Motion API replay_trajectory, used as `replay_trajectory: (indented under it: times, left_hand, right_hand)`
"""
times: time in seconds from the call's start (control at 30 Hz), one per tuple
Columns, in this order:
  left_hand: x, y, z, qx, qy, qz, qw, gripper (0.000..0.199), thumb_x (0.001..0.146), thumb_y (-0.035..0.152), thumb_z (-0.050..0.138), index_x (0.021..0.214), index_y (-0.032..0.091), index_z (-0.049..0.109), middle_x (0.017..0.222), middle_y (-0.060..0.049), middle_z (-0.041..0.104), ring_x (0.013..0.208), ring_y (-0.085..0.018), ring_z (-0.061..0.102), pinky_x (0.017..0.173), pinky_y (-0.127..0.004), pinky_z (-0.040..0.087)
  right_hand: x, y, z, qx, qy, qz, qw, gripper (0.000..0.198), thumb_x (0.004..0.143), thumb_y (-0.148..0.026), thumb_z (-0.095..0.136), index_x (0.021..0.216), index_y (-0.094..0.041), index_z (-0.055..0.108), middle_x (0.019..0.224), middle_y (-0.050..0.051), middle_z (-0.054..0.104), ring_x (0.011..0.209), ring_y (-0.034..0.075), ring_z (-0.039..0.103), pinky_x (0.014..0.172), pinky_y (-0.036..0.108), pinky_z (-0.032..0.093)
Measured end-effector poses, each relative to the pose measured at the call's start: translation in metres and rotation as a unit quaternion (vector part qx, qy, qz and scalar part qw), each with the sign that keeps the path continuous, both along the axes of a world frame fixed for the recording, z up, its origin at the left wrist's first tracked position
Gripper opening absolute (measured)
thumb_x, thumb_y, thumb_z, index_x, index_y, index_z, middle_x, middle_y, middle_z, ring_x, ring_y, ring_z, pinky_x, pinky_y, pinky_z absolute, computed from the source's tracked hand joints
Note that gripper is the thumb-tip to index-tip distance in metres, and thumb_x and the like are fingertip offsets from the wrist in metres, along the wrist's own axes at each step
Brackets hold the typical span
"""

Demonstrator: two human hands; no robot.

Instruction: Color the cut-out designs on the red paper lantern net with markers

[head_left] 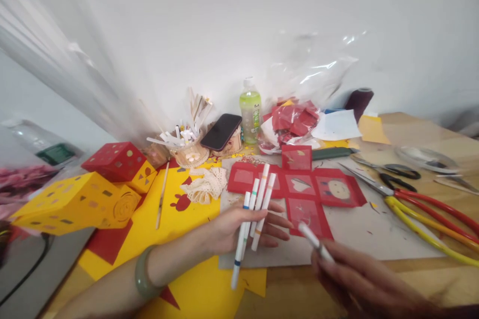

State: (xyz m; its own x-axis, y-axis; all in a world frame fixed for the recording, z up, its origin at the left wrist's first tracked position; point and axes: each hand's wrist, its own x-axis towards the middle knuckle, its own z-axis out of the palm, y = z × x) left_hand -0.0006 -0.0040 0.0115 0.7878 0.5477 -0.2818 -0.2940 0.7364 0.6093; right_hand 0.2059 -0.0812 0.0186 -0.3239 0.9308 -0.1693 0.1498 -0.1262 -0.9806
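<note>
Several white markers [245,232] with blue, green and orange bands lie across my left hand [239,224], held under the thumb with the other fingers partly spread. A green bangle [144,271] circles that wrist. My right hand [340,269], blurred, is closed around one white marker [315,242], whose end points up and left. Behind the hands a red paper cross-shaped box net [277,179] lies flat, with clear windows showing a heart, a face and other cut-outs. It rests on a grey board [385,239].
At left stand yellow [63,204] and red [112,159] paper boxes. Yellow paper [187,259] and a lace piece [205,184] lie nearby. Behind are a phone [221,132], a bottle [250,114] and red scraps [294,122]. Scissors [396,172] and larger shears [422,212] lie right.
</note>
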Motion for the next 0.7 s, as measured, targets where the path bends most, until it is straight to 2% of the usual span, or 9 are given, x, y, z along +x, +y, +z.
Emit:
replay_trajectory:
  times: [0.13, 0.27, 0.33, 0.43, 0.5, 0.57, 0.6, 0.63, 0.7]
  left_hand:
    - [0.004, 0.002, 0.002, -0.045, 0.018, 0.070, 0.996, 0.026, 0.081, 0.018, 0.049, 0.105, 0.010, 0.056, 0.099, -0.013, 0.063, 0.093, -0.021, 0.060, 0.079, -0.030, 0.045]
    - [0.006, 0.008, 0.000, -0.080, 0.069, 0.127, 0.986, 0.021, 0.082, 0.020, 0.047, 0.094, 0.007, 0.057, 0.074, -0.009, 0.065, 0.067, -0.016, 0.063, 0.061, -0.024, 0.047]
    - [0.006, 0.011, 0.000, -0.075, 0.089, 0.147, 0.982, 0.021, 0.084, 0.022, 0.045, 0.093, 0.007, 0.057, 0.067, -0.008, 0.063, 0.057, -0.014, 0.061, 0.052, -0.023, 0.045]
    - [0.004, 0.013, 0.002, -0.059, 0.091, 0.155, 0.982, 0.021, 0.083, 0.023, 0.046, 0.093, 0.008, 0.056, 0.067, -0.007, 0.062, 0.059, -0.015, 0.061, 0.051, -0.023, 0.044]
    - [0.003, 0.013, 0.003, -0.048, 0.102, 0.155, 0.981, 0.019, 0.079, 0.024, 0.052, 0.092, 0.010, 0.055, 0.068, -0.005, 0.061, 0.059, -0.016, 0.061, 0.050, -0.023, 0.043]
    - [0.003, 0.012, 0.004, -0.025, 0.121, 0.160, 0.979, 0.021, 0.074, 0.025, 0.059, 0.090, 0.011, 0.055, 0.067, -0.004, 0.059, 0.056, -0.014, 0.059, 0.046, -0.021, 0.041]
    - [0.003, 0.011, 0.004, -0.004, 0.125, 0.168, 0.978, 0.023, 0.072, 0.026, 0.062, 0.088, 0.011, 0.055, 0.066, -0.003, 0.058, 0.054, -0.013, 0.058, 0.045, -0.020, 0.039]
    - [0.003, 0.010, 0.005, 0.023, 0.121, 0.178, 0.976, 0.025, 0.070, 0.026, 0.065, 0.087, 0.011, 0.055, 0.066, -0.002, 0.057, 0.053, -0.011, 0.056, 0.046, -0.019, 0.038]
    - [0.004, 0.007, 0.007, 0.085, 0.104, 0.197, 0.971, 0.026, 0.066, 0.027, 0.068, 0.083, 0.011, 0.055, 0.064, 0.000, 0.054, 0.052, -0.007, 0.050, 0.048, -0.018, 0.037]
  right_hand:
    - [-0.012, 0.060, 0.025, 0.091, -0.053, 0.022, 0.994, 0.027, 0.072, -0.042, 0.058, 0.063, -0.017, 0.063, 0.064, 0.001, 0.055, 0.070, 0.017, 0.053, 0.066, 0.028, 0.043]
    - [-0.034, 0.093, 0.031, 0.054, -0.013, 0.061, 0.997, 0.023, 0.074, -0.037, 0.055, 0.070, -0.015, 0.060, 0.066, 0.000, 0.057, 0.061, 0.012, 0.053, 0.057, 0.024, 0.042]
    - [-0.041, 0.099, 0.029, 0.052, -0.009, 0.054, 0.997, 0.021, 0.075, -0.035, 0.054, 0.075, -0.014, 0.057, 0.068, 0.000, 0.058, 0.060, 0.012, 0.054, 0.054, 0.024, 0.043]
    - [-0.046, 0.102, 0.024, 0.108, -0.071, 0.016, 0.992, 0.018, 0.074, -0.030, 0.056, 0.082, -0.015, 0.054, 0.065, 0.000, 0.059, 0.057, 0.013, 0.054, 0.049, 0.023, 0.041]
    - [-0.048, 0.102, 0.020, 0.130, -0.087, -0.013, 0.988, 0.030, 0.074, -0.029, 0.056, 0.100, -0.017, 0.049, 0.064, -0.001, 0.059, 0.056, 0.013, 0.055, 0.048, 0.023, 0.041]
    - [-0.049, 0.101, 0.019, 0.137, -0.057, -0.039, 0.988, 0.048, 0.075, -0.028, 0.055, 0.118, -0.021, 0.036, 0.065, -0.003, 0.060, 0.056, 0.013, 0.056, 0.048, 0.023, 0.043]
    - [-0.049, 0.100, 0.018, 0.149, -0.035, -0.053, 0.987, 0.050, 0.076, -0.029, 0.055, 0.120, -0.022, 0.033, 0.066, -0.003, 0.059, 0.056, 0.013, 0.056, 0.049, 0.024, 0.044]
    - [-0.050, 0.098, 0.019, 0.169, -0.019, -0.071, 0.983, 0.045, 0.077, -0.029, 0.054, 0.117, -0.022, 0.035, 0.067, -0.003, 0.058, 0.057, 0.013, 0.057, 0.051, 0.024, 0.044]
    - [-0.050, 0.092, 0.021, 0.215, -0.012, -0.083, 0.973, 0.023, 0.080, -0.032, 0.051, 0.099, -0.021, 0.046, 0.066, -0.002, 0.057, 0.059, 0.013, 0.057, 0.055, 0.025, 0.045]
